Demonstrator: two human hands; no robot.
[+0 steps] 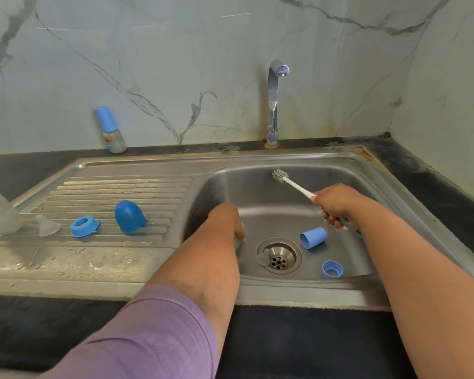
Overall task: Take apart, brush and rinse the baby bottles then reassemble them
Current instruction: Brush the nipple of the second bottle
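Fingers of our right hand [335,205] curl round the white bottle brush [293,184], bristles far in the sink [257,288]. Our left hand [226,220] grips a clear bottle [237,243], mostly hidden, near the drain [279,255]. Blue cap [313,237] lies right.

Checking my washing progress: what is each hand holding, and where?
Right hand grips the brush by its handle. Left hand reaches into the sink; its hold cannot be told.

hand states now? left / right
Left hand: down in the sink, fingers curled on a clear bottle that is mostly hidden.
Right hand: grips the bottle brush by its handle.
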